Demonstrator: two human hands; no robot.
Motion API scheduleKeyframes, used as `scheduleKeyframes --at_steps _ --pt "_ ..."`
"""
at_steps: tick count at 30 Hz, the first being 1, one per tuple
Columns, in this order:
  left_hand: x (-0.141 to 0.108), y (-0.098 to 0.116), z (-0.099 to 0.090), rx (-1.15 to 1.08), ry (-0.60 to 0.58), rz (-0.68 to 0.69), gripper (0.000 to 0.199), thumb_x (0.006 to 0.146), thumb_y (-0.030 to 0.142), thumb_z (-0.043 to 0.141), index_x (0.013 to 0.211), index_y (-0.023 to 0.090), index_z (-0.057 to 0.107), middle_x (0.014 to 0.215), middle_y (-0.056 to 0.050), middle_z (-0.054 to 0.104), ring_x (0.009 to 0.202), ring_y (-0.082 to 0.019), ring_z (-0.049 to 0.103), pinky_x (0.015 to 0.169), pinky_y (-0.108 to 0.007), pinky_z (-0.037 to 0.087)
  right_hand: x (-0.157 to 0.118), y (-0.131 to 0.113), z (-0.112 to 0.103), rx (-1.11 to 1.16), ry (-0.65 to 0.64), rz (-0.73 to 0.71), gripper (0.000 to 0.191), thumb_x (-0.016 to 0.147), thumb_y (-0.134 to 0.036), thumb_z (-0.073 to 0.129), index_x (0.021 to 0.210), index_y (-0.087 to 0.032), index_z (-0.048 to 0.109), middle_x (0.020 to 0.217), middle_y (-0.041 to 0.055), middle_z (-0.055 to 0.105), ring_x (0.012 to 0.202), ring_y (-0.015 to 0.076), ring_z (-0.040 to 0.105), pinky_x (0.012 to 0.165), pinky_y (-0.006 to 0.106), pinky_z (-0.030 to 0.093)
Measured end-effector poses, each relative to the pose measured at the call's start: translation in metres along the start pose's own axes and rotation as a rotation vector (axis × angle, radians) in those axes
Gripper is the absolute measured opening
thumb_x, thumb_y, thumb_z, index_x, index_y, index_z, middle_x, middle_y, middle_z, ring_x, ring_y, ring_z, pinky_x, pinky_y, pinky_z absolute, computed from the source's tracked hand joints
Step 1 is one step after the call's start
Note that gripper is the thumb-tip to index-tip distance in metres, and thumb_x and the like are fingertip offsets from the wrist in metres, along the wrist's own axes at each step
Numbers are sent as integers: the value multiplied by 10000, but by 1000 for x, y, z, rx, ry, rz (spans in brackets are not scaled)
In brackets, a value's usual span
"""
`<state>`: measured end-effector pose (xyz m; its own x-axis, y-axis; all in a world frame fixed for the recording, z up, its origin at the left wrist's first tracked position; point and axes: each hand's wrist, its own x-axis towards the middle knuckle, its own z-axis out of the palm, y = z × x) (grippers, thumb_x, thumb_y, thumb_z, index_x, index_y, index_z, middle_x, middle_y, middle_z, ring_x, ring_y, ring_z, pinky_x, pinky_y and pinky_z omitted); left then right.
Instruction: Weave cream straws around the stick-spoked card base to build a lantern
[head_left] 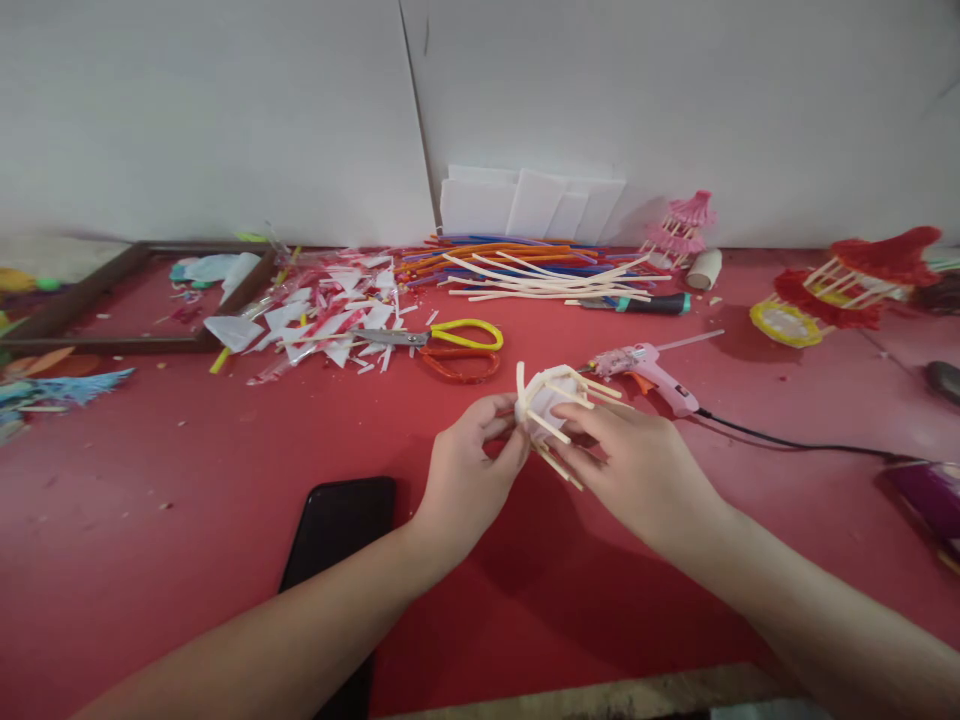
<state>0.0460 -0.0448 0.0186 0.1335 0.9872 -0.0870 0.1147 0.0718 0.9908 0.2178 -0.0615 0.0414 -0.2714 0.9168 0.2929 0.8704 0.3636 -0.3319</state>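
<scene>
Between my two hands, above the red table, is a small white round craft piece [553, 398] with several cream pipe-cleaner sticks standing out from its rim. My left hand [480, 455] pinches its left edge between thumb and fingers. From the right, my right hand [626, 450] grips it among the sticks, and some fingertips are hidden behind them. The piece is tilted, its sticks pointing to the right. Just behind it lies a pink hot glue gun [656, 378] with a glue stick in its back. Yellow-and-red-handled scissors [457, 345] rest to the left.
Cream pipe cleaners [555, 278] lie at the back beside a utility knife [652, 303]. White scraps [337, 310] heap up near a brown frame [142, 250]. A black phone [341, 520] sits under my left forearm. Red [855, 275] and pink [682, 225] craft pagodas stand right. The glue gun's cord [795, 443] runs rightward.
</scene>
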Motion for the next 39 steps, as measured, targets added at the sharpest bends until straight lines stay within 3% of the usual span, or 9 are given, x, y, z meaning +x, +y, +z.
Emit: scheduleKeyframes --at_steps 7,12,19,22,29,34,39 --pt "-2 3 -1 4 -25 18 199 817 304 690 975 204 620 962 -77 775 890 -225 743 717 -296 582 1 -7 7 -54 192 -95 219 966 -189 484 886 -187 687 928 79 736 857 201 680 691 310 482" --pt "-3 2 -2 79 -44 51 165 842 275 665 981 225 591 964 -54 776 885 -202 738 699 -262 557 0 -5 8 -154 127 -151 180 948 -153 517 878 -170 682 864 71 730 886 223 687 712 320 486" --pt "-4 5 -1 135 -42 87 136 849 256 655 962 238 581 974 -42 777 911 -204 740 705 -257 551 -1 -3 10 -112 178 -122 196 966 -232 508 868 -164 664 796 59 735 675 182 672 556 282 418" --pt "-5 7 -1 181 -23 111 106 833 220 658 901 240 579 918 -28 778 881 -202 745 655 -238 542 0 -3 10 -39 187 -40 175 950 -253 538 840 -187 657 765 36 732 659 162 658 563 261 402" --pt "-6 6 0 273 1 165 97 827 181 630 890 236 583 839 -7 781 857 -200 763 588 -208 542 4 -3 5 32 16 136 130 920 -269 578 899 -191 680 846 54 725 722 196 652 589 274 369" --pt "-6 5 0 288 24 207 129 823 131 602 898 232 574 860 8 788 875 -171 767 600 -170 560 6 -7 2 362 34 211 172 935 -247 538 896 -194 697 875 46 726 789 175 653 663 270 444" --pt "-7 3 -1 266 52 244 125 822 123 604 899 217 577 825 -6 777 847 -158 769 564 -138 553 8 -8 -2 653 -48 369 154 893 -284 599 911 -219 737 883 35 740 797 179 668 658 278 492"
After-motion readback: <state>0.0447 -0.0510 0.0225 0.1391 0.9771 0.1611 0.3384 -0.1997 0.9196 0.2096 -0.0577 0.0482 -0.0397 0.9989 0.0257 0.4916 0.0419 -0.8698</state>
